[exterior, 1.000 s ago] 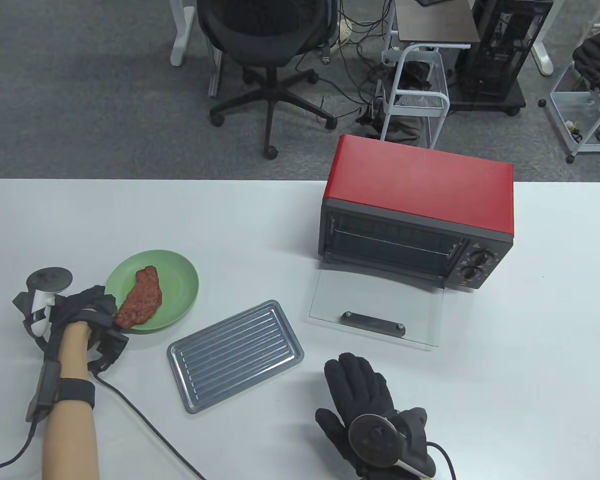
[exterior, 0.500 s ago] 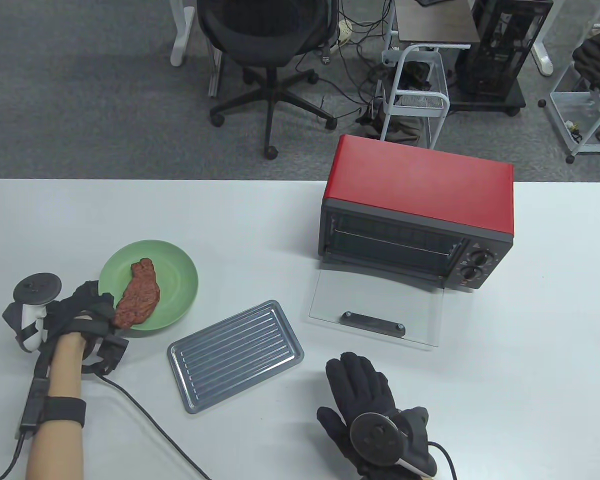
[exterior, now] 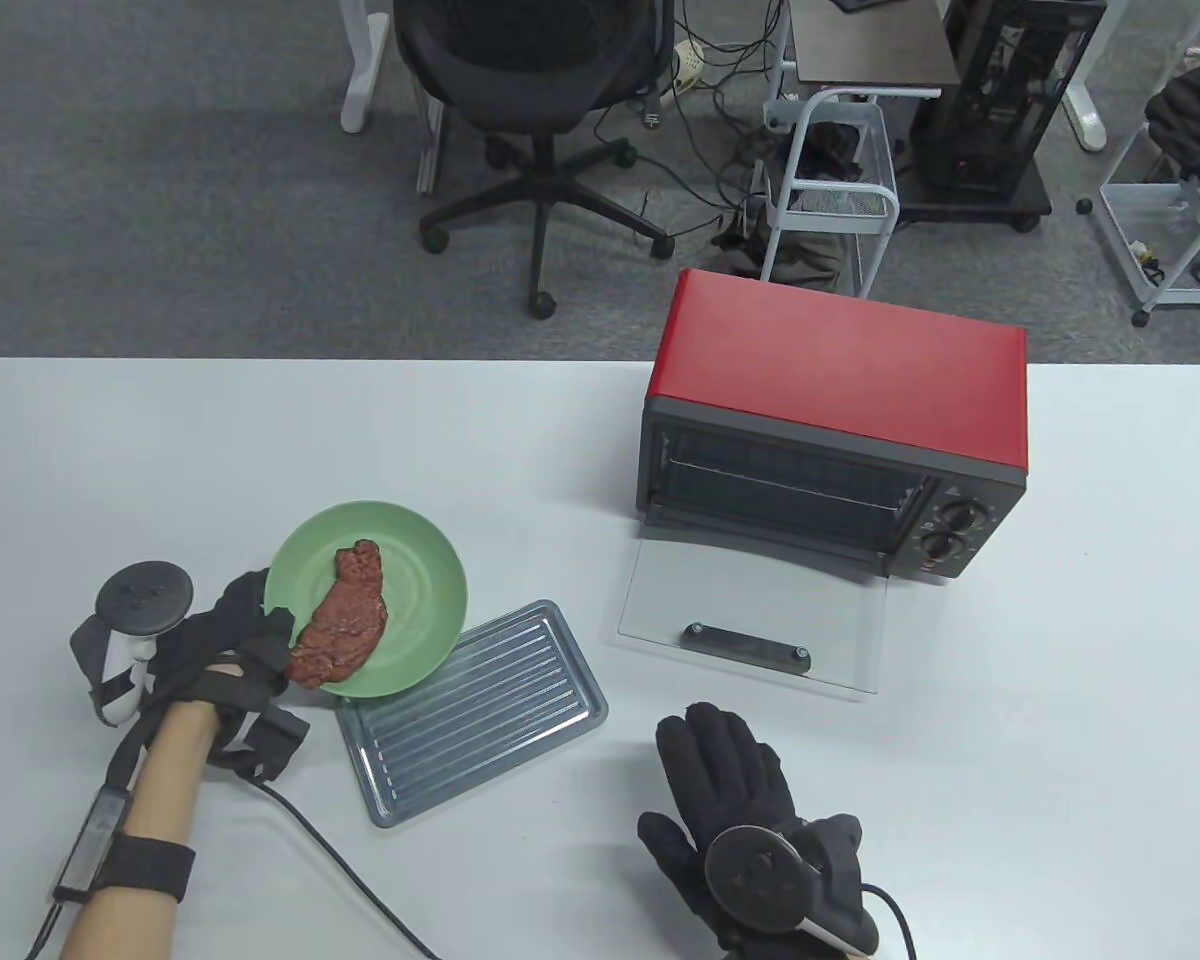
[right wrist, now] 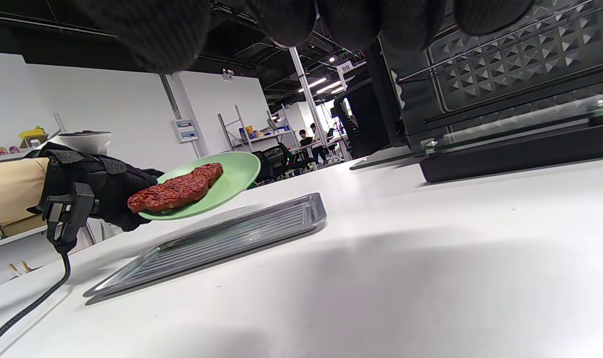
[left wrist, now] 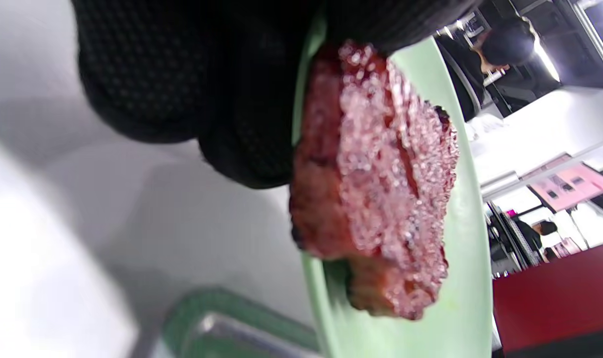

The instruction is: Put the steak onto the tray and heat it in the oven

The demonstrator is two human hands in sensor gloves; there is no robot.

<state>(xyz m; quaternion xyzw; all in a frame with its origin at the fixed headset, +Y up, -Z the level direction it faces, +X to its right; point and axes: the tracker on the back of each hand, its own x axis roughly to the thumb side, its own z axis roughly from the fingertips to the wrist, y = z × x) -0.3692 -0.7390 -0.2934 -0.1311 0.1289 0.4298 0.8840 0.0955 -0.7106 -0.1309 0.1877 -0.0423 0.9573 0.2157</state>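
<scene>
One green plate (exterior: 415, 575) is gripped at its near-left rim by the left hand (exterior: 225, 650), thumb on top and fingers curled beneath, and is held clear of the table (exterior: 260, 430) with its far side tilted up, as seen in the right wrist view. One steak (exterior: 345, 620) lies on the plate, its near end overhanging the rim beside the thumb. The plate's right edge overlaps the far-left corner of the one ribbed metal tray (exterior: 490, 715), which lies flat on the table at about 4 o'clock from the plate. The right hand (exterior: 730, 800) is laid palm down on the table with fingers straight and close together, holding nothing, at about 4 o'clock from the tray and apart from it. One red oven (exterior: 840, 390) stands at 2 o'clock from the tray; its glass door (exterior: 750, 610) is folded down flat on the table, and one wire rack (exterior: 780, 480) is seen inside. Bare tabletop is left between the tray's right edge and the door's near edge, and more along the table's far edge at 12 o'clock from the plate. Two knobs (exterior: 950, 530) are counted on the oven's right front
</scene>
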